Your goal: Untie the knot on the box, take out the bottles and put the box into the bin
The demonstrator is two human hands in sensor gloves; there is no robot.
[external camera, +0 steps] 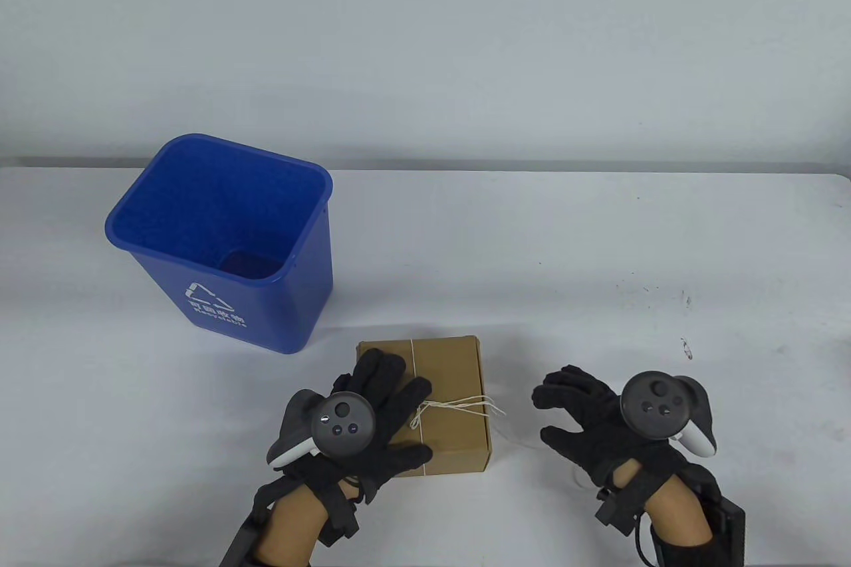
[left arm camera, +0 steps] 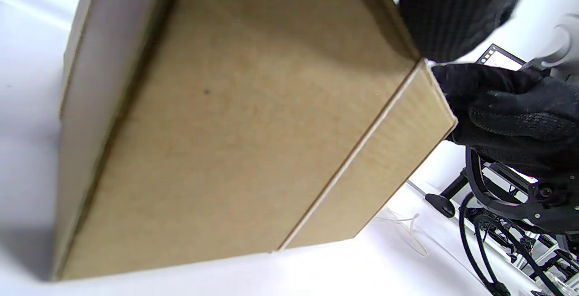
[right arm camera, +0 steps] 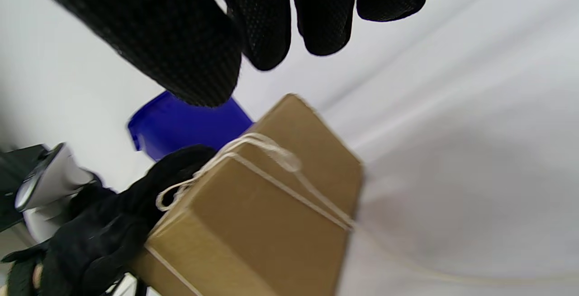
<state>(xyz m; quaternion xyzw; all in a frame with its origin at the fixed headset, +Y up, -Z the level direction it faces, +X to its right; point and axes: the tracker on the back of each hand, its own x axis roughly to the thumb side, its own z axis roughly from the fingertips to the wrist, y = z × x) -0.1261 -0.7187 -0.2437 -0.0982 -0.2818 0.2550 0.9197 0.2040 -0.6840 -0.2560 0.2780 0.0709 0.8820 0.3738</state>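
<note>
Cardboard box (external camera: 452,387) on white table (external camera: 532,248), near edge, centre; closed, string (external camera: 459,405) tied across top, knot at left portion of lid. Blue bin (external camera: 226,241) upright, far left of box, close but apart. Left hand (external camera: 372,421) laid flat on box top, fingers spread and straight, pressing lid beside knot. Right hand (external camera: 585,421) just right of box, fingers loosely curled, holding nothing, clear of cardboard. Loose string end trailing on table between box and right hand. Left wrist view alone shows box (left arm camera: 235,142) side wall and seam. Right wrist view alone shows string (right arm camera: 253,151) loops over box corner.
</note>
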